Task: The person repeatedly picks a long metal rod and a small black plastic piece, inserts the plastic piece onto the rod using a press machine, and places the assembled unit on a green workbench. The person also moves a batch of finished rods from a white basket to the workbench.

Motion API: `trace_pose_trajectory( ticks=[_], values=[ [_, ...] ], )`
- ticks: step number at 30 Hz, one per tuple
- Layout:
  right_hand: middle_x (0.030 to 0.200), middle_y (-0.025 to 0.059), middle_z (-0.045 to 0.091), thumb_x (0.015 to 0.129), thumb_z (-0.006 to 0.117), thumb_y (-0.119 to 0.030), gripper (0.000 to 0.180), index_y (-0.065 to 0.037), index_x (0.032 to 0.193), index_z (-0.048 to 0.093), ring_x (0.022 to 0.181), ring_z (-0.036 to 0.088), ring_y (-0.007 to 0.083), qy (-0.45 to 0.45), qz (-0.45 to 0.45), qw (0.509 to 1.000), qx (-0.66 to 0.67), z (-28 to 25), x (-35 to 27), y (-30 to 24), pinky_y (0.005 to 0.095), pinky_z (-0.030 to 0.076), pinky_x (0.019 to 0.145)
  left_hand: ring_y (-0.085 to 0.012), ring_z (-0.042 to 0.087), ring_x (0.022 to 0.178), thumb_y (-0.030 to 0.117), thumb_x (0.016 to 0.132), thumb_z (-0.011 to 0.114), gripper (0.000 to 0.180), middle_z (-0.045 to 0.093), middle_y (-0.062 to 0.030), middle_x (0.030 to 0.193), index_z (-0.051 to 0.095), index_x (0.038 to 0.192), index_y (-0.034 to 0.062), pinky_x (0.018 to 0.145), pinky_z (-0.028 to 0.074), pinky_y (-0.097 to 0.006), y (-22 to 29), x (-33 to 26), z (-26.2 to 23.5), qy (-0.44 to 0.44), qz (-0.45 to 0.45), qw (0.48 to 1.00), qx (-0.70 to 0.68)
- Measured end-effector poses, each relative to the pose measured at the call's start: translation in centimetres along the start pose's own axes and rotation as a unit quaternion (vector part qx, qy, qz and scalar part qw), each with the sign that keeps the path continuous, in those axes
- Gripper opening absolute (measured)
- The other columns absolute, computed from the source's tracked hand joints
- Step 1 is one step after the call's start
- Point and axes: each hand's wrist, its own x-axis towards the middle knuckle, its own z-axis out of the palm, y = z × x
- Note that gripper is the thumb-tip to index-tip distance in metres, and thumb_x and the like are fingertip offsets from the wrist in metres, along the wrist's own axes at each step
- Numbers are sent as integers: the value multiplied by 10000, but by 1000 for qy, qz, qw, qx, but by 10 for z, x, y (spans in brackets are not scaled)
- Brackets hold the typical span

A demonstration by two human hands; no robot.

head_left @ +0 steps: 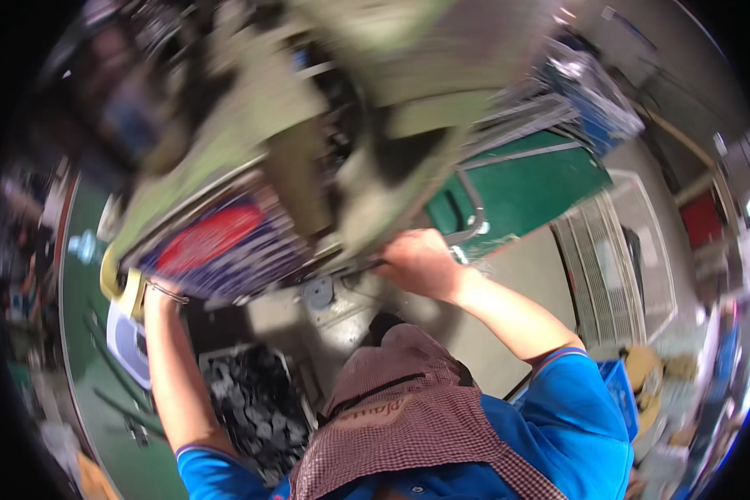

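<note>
The picture is motion-blurred. My right hand (421,262) is closed around a thin dark metal bar (360,268) on the underside of a large beige-green machine (308,108). My left hand (152,293), with a bracelet at the wrist, reaches up to the lower left corner of a stack of red and blue printed sheets (217,246), beside a yellowish pad (118,283). Its fingers are hidden behind the stack, so its grip is unclear. I wear a blue shirt and a checked apron (408,417).
A bin of dark small parts (250,408) sits below, between my arms. A green-topped table (533,187) lies to the right, with white slatted crates (617,267) beyond it. A blue crate (621,387) stands near my right shoulder. The green floor (83,333) runs along the left.
</note>
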Motion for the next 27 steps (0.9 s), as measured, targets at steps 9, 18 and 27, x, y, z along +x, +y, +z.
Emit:
trace_pose_trajectory(
  ticks=[9,18,27],
  values=[
    [841,19,621,699,758,-210,248,-133,908,648,901,594,196,-33,116,992,28,-52,-132,139,341,392,794,-227,629,684,97,752,695,193,647,-151,739,677,924,9,643,507,-330,-148,93,115,-72,-1,980,188],
    [960,74,671,686,786,-145,337,-80,1005,697,927,624,282,-86,234,964,91,-95,-208,356,362,438,892,-293,678,720,94,714,681,149,668,-186,754,701,842,21,665,525,-357,-167,169,161,-4,23,974,226],
    [905,117,694,674,556,20,398,-77,1032,699,888,659,289,-185,328,925,58,-132,-191,497,355,524,791,-261,694,743,40,742,660,143,698,-145,786,710,875,30,689,537,-338,-99,135,161,128,-55,977,163]
  ],
)
